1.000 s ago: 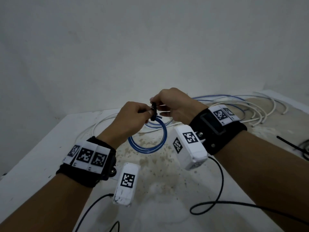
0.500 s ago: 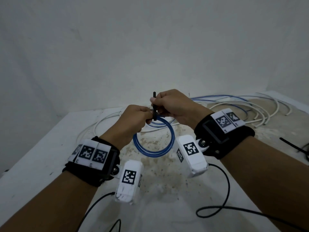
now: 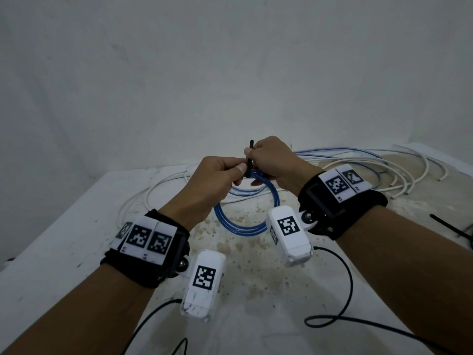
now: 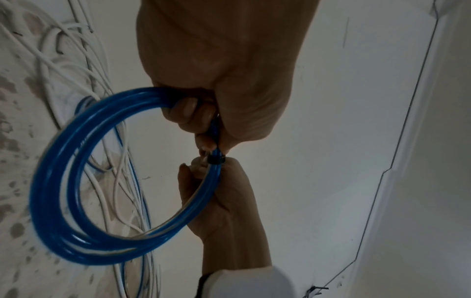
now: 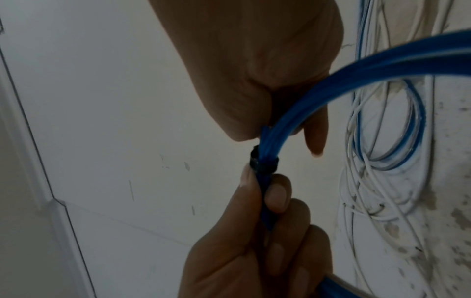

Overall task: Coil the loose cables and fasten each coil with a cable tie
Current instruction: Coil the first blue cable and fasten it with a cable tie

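Note:
A blue cable coil [image 3: 245,213] hangs above the table between my two hands. My left hand [image 3: 236,172] grips the top of the coil [image 4: 107,125] with thumb and curled fingers. A black cable tie [image 3: 249,160] wraps the coil's strands tightly, seen as a dark band [image 5: 264,162] and also [image 4: 216,159]. My right hand [image 3: 252,160] pinches the tie's tail, which sticks up above the knuckles. In the right wrist view, the left hand's fingers [image 5: 276,195] hold the strands just below the band.
Loose white and blue cables [image 3: 378,170] lie tangled at the back right of the stained white table [image 3: 64,239]. More white loops [image 3: 158,193] lie behind my left hand. Black ties [image 3: 450,226] rest at the right edge. A pale wall rises close behind.
The tie's tail has come up through its head and now stands above my right hand. Both hands and the coil have risen slightly, and the band sits tighter on the strands.

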`<state>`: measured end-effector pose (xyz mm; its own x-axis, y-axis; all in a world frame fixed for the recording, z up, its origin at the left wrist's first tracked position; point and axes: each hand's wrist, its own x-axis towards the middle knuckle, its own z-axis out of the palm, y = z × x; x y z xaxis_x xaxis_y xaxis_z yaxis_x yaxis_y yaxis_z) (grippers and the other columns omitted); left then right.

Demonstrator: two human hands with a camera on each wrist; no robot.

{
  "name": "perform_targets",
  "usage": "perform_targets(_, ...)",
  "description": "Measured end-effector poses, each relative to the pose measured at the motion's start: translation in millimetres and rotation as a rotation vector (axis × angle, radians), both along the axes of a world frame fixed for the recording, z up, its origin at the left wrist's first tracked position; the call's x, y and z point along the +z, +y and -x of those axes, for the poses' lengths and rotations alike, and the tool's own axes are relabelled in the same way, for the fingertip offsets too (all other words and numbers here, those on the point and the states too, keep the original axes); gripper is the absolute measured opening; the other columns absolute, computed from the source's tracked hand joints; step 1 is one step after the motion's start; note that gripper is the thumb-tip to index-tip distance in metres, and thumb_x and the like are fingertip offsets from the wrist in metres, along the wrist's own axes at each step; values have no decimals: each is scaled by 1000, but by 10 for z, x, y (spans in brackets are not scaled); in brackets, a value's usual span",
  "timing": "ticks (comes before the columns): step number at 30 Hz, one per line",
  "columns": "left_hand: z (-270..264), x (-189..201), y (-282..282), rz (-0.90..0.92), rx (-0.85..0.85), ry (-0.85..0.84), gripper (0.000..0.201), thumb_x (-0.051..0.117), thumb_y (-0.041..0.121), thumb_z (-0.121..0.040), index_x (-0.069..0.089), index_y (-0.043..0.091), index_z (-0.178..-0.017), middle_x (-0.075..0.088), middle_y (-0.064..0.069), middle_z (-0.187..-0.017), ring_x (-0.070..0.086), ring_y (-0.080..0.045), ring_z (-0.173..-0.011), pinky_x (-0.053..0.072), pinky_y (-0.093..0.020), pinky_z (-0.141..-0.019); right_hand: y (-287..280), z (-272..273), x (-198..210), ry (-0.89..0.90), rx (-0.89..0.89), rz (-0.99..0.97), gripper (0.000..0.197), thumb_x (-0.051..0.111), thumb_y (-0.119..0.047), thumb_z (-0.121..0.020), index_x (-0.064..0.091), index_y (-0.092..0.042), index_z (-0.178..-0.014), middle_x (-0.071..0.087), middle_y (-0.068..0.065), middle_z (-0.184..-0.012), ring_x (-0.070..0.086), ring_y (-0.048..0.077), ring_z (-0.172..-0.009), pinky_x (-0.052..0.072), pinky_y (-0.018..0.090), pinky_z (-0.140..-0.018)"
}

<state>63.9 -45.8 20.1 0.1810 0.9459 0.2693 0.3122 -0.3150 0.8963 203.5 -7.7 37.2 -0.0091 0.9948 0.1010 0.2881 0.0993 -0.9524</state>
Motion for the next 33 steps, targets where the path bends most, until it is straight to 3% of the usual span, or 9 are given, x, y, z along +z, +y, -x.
perform_targets(3,16,-23,16,33,29,19,21,54,11,-98,73,11,-93,51,-4,-61,36,-4,-43,31,-14,-45,74,0,-60,-153,-67,-63,27,57,-21,-97,62,3,-86,61,12,-72,62,24,-59,54,28,-45)
perform_targets(6,55,-54,35,104,47,34,31,55,17,-98,68,-10,-91,45,-14,-69,28,-14,-48,24,-24,-47,132,18,-98,-367,-139,-283,28,58,-29,-97,63,-5,-82,61,5,-76,60,22,-73,51,32,-66)
perform_targets(11,88,2,14,198,13,-14,26,50,13,-100,71,-1,-105,48,-6,-64,29,-8,-43,25,-17,-40,77,60,-27,-353,-27,-530,29,58,-27,-97,48,-14,-72,41,-6,-51,36,7,-45,28,21,-50)
perform_targets(16,108,29,11,271,-27,-172,25,44,10,-102,68,7,-105,45,-4,-66,26,-6,-43,20,-17,-39,40,107,85,-159,58,-458,32,56,-26,-99,48,-15,-70,42,-4,-50,38,12,-47,34,24,-54)
perform_targets(26,52,49,-1,177,-60,-120,27,45,15,-103,68,0,-105,45,0,-62,26,-6,-43,23,-16,-39,159,32,-6,-211,-50,-364,27,57,-27,-98,59,-7,-80,59,5,-75,55,21,-73,48,35,-74)
perform_targets(28,56,32,10,135,-45,-50,29,47,18,-102,69,-1,-106,47,1,-62,28,-6,-44,24,-17,-42,172,20,-2,-265,-49,-328,26,58,-27,-98,59,-8,-80,58,3,-73,54,18,-70,46,29,-66)
perform_targets(31,72,-7,21,83,-25,14,32,49,19,-101,69,-5,-105,49,1,-62,31,-4,-42,26,-16,-43,181,-1,-15,-219,-9,-186,26,59,-26,-97,59,-9,-77,56,2,-63,46,13,-51,38,21,-44)
perform_targets(33,86,-35,33,62,-16,47,33,50,19,-101,68,-9,-104,49,0,-62,33,-2,-42,28,-12,-43,177,-4,-38,-163,7,-117,26,60,-25,-97,59,-8,-77,55,3,-62,43,12,-47,34,20,-40)
